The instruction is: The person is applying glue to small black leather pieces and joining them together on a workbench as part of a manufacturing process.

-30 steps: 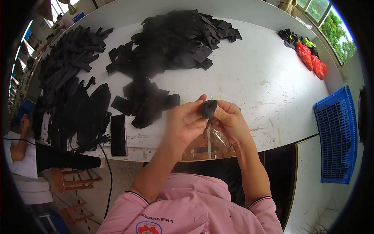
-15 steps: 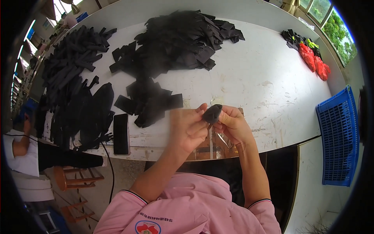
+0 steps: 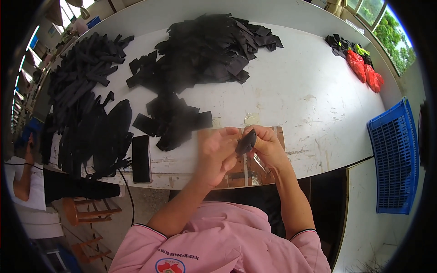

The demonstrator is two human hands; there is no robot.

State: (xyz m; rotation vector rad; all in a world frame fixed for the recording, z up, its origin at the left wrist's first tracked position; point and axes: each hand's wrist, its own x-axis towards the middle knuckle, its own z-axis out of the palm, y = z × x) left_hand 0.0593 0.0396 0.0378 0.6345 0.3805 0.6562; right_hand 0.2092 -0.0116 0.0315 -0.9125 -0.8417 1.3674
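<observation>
Between my two hands, above the brown board (image 3: 236, 178) at the table's near edge, is a small folded piece of black fabric (image 3: 246, 142). My right hand (image 3: 269, 146) pinches its right side with thumb and fingers. On the other side, my left hand (image 3: 215, 154) has its fingers curled against the fabric's left edge; they are slightly blurred. A shiny narrow strip (image 3: 260, 163) shows under my right hand, and its kind is unclear. Left of the board lie loose black fabric pieces (image 3: 170, 120).
A large heap of black fabric pieces (image 3: 205, 50) spreads over the far table; rolled black strips (image 3: 86, 68) pile at left. A dark phone (image 3: 141, 158) lies near the front edge. Red plastic bags (image 3: 356, 65) sit far right, beyond a blue crate (image 3: 395, 157). A seated person (image 3: 27, 182) is left.
My hands have drawn slightly lower with the black fabric, which is now turned to a different angle. The left fingers have shifted along its edge.
</observation>
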